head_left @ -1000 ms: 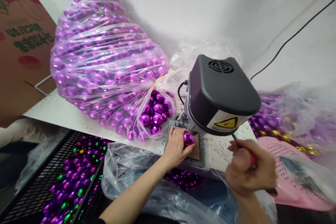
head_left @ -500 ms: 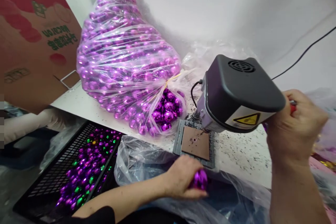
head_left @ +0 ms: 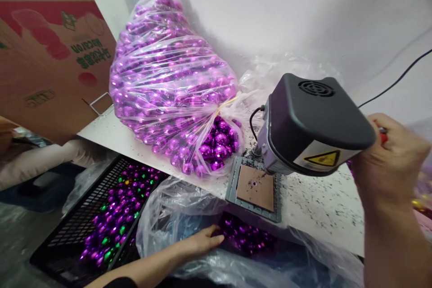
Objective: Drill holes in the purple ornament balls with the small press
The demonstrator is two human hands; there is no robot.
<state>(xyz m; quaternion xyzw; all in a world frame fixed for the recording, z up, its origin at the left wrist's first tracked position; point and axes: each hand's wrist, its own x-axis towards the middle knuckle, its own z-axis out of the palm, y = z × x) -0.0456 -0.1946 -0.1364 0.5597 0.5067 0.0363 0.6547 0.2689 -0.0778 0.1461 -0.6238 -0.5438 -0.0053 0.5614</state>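
Note:
My left hand is over a clear plastic bag below the table edge, thumb and fingers apart, holding nothing I can see. Just right of its fingertips lie shiny purple faceted balls inside that bag. On the right, my right hand is wrapped round a handle with a bit of red showing, at the side of a black-topped drill press; most of the handle is hidden. Under the press head a brown square board with a small hole lies on the grey base plate.
A tied clear bag full of purple balls stands on the white table, which is strewn with dark shavings. At lower left is a black crate of purple and green balls. Behind it are a carton and another person's sleeve.
My left hand has let go of a purple ball and moved left and away from the base plate, uncovering the balls below. My right hand stays on the handle. The view has shifted slightly.

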